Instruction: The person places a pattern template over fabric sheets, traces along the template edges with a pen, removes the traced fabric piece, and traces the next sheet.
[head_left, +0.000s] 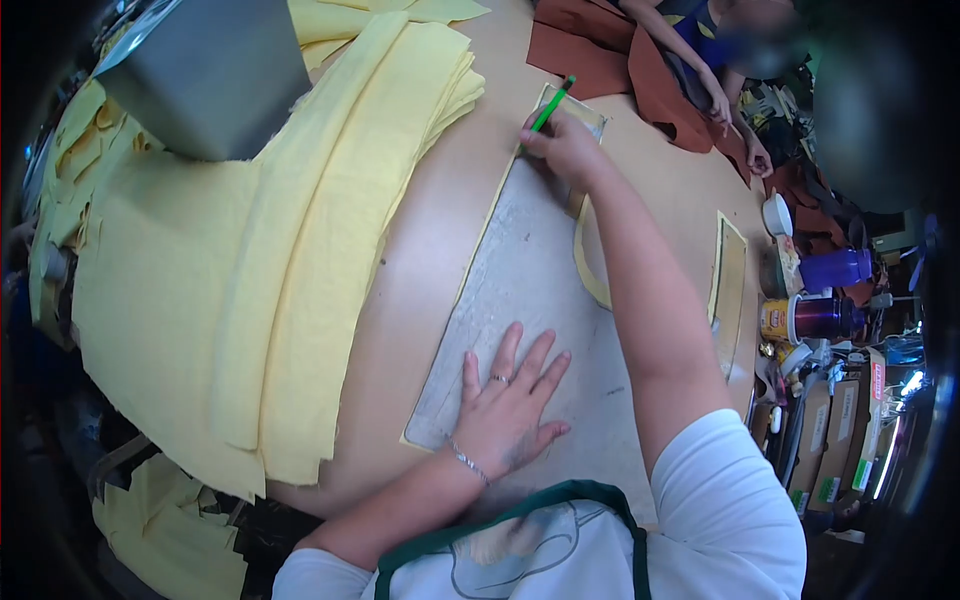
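Observation:
My left hand (pixel 508 405) lies flat with fingers spread on a grey template (pixel 530 270); a ring and a bracelet show on it. The template rests on yellow cloth (pixel 592 270), whose edge peeks out along its sides. Farther up, my right hand (pixel 565 150) grips a slim green pencil (pixel 553 103), held at a slant by the template's upper left edge. The pencil's lower tip is hidden by my fingers.
A thick stack of yellow cloth (pixel 310 230) lies at left, with a grey metal block (pixel 215 80) on it. Another person's hand (pixel 718 100) is near brown cloth (pixel 665 95). At right are a smaller template (pixel 730 285), a purple bottle (pixel 835 268) and a yellow container (pixel 776 319).

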